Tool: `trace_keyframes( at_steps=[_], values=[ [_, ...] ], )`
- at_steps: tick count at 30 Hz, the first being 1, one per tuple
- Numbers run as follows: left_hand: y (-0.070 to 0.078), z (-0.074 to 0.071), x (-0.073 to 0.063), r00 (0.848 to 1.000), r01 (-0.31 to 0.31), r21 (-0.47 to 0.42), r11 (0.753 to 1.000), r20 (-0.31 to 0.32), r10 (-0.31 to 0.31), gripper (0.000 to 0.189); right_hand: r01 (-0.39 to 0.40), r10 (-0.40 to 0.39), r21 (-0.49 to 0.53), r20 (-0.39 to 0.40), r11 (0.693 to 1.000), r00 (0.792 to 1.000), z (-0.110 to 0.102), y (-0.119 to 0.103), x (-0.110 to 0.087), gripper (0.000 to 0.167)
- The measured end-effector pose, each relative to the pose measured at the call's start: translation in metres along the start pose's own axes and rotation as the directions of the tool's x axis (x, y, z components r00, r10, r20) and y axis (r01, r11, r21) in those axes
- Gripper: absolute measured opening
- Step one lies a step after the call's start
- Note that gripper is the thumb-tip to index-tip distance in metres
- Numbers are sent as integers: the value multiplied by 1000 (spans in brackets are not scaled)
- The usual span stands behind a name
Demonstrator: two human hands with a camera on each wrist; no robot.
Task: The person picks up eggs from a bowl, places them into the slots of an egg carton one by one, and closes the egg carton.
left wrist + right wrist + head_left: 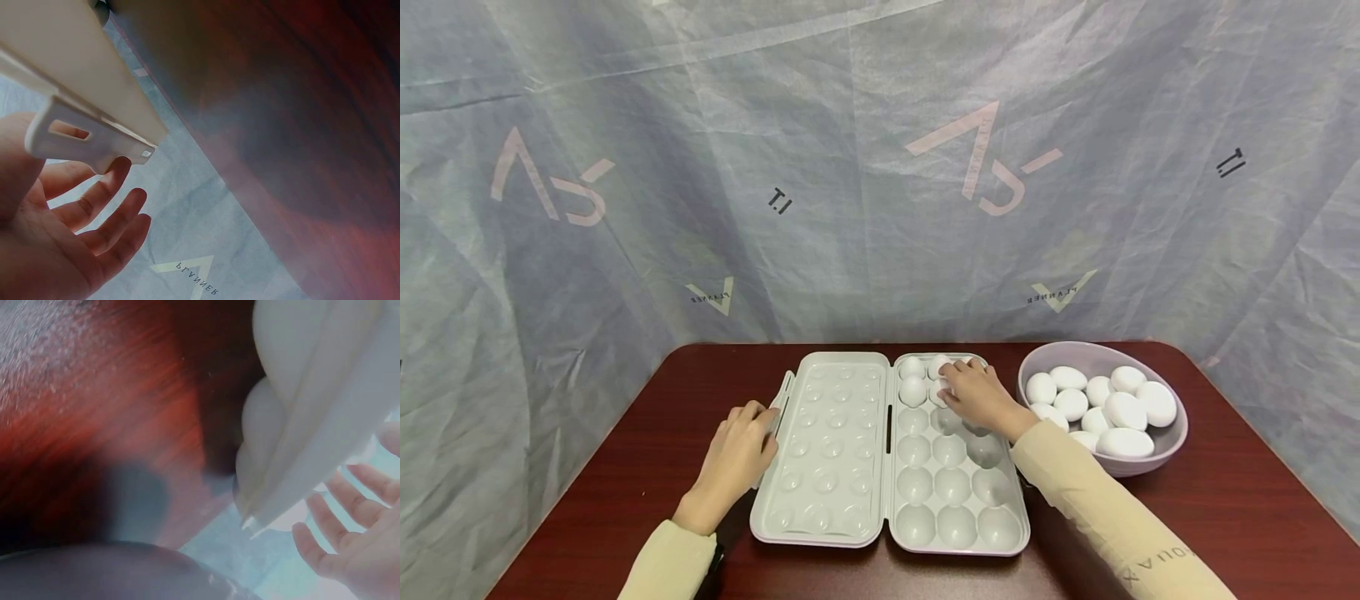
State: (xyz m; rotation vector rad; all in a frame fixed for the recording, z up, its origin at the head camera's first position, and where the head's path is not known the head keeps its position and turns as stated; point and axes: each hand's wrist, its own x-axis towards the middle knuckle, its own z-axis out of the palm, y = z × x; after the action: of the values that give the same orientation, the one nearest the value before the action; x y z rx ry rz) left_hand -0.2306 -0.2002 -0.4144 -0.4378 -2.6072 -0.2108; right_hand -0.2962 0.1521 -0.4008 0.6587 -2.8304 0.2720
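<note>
An egg tray [949, 450] lies open like a book, its bumpy lid [831, 433] spread to the left. White eggs [913, 391] fill cups at its far end. My right hand [981, 396] is over the second row, thumb and fingertips around an egg [936, 392] in the middle cup; the hand covers part of it. My left hand [737, 446] is at the lid's outer edge, where thumb and fingers hold the slotted latch flap [78, 134]. From the right wrist, the tray's rim [325, 456] shows with the fingers [322, 522] beyond it.
To the right of the tray stands a light purple bowl [1176, 437] with several white eggs [1125, 442], under and beside the right forearm. Dark red tabletop [617, 492] surrounds everything. Behind the table hangs a grey printed cloth [850, 208].
</note>
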Motion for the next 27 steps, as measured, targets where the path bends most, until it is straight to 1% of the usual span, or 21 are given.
trace_keyframes(
  at_steps=[4,11,16,22,27],
  values=[
    [0,0,0,1000,1,0,1000,0,-1,32,-8,8,-17,-9,1000,1000,-8,0,-3,32],
    [0,-1,0,1000,5,0,1000,2,-5,33,-3,1,-59,-22,998,1000,-30,4,-13,34],
    [0,-2,0,1000,8,1,1000,4,-8,33,-16,14,-70,-24,997,1000,-42,13,-23,32],
    [0,-2,0,1000,10,-1,1000,6,-10,33,-13,8,-80,-61,997,998,-54,28,-38,27],
    [0,-2,0,1000,5,-3,1000,2,-5,33,-51,47,-61,-59,997,997,-67,39,-53,27]
  ],
)
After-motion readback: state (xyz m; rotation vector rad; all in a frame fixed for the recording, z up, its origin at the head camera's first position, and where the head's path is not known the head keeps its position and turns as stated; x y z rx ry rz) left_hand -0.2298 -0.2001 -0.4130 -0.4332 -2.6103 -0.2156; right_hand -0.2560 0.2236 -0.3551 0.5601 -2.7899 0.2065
